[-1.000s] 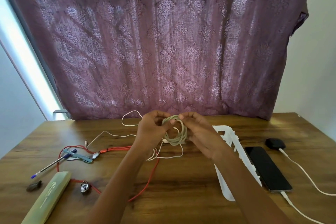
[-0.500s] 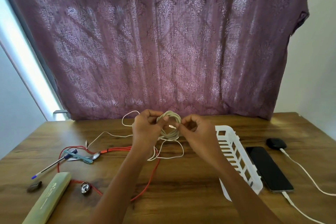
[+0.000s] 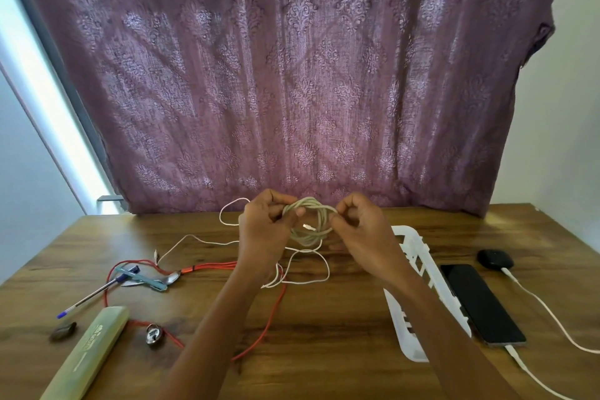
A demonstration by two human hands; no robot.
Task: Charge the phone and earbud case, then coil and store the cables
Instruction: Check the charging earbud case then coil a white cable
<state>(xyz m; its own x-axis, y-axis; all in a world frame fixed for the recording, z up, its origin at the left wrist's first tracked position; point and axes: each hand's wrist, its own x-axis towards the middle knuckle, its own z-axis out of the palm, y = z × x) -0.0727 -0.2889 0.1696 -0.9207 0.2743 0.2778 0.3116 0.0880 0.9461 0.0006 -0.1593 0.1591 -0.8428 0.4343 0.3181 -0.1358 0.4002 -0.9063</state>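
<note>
A coiled off-white cable (image 3: 313, 234) hangs in the air above the wooden table (image 3: 324, 318). My left hand (image 3: 264, 234) pinches its left side and my right hand (image 3: 360, 234) pinches its right side; a metal plug tip shows inside the ring. A thin white cable (image 3: 194, 239) and a red cable (image 3: 272, 312) lie loose on the table below. At the right, a black phone (image 3: 480, 302) and a black earbud case (image 3: 495, 259) each have a white cable plugged in. A white slotted basket (image 3: 410, 341) lies beside the phone, partly behind my right forearm.
At the left lie a blue pen (image 3: 94, 294), a teal-handled tool (image 3: 146, 279), a pale green case (image 3: 87, 351), a small padlock (image 3: 154, 334) and a dark pebble (image 3: 63, 331). A purple curtain (image 3: 292, 75) hangs behind the table's far edge.
My hands have drawn apart and risen a little, spreading the coil into a wider ring. My right forearm now uncovers more of the white basket than a second ago.
</note>
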